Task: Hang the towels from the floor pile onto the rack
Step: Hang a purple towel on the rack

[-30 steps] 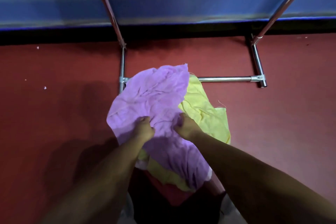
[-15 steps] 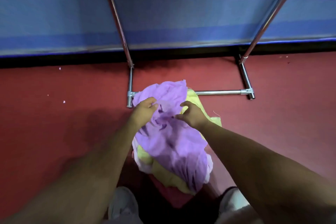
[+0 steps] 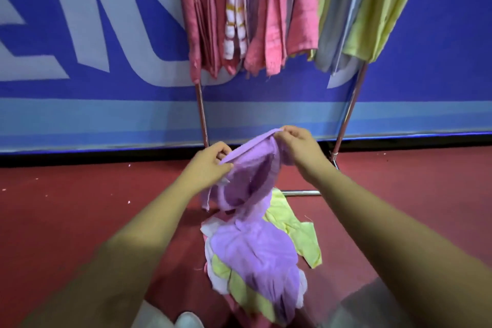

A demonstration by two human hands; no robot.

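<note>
A purple towel (image 3: pixel 253 176) hangs between my two hands above the floor pile. My left hand (image 3: pixel 210 165) pinches its upper edge at the left, and my right hand (image 3: pixel 298 144) pinches the same edge higher up at the right. Its lower part still trails onto the pile (image 3: pixel 300 237) of yellow, white and pink towels on the red floor. Behind stands the metal rack (image 3: pixel 201 114), with several pink, white, grey and yellow towels (image 3: pixel 277 21) hung along its top.
A blue banner wall (image 3: pixel 93 48) runs close behind the rack. The rack's right leg (image 3: pixel 346 120) and floor bar (image 3: pixel 300 192) lie just past the pile. My shoes (image 3: pixel 186 319) show at the bottom edge, on the red floor (image 3: pixel 66 208).
Both hands have lifted the purple towel off the pile and moved apart along its edge. The view has tilted up, so the hung towels on the rack have come into sight.
</note>
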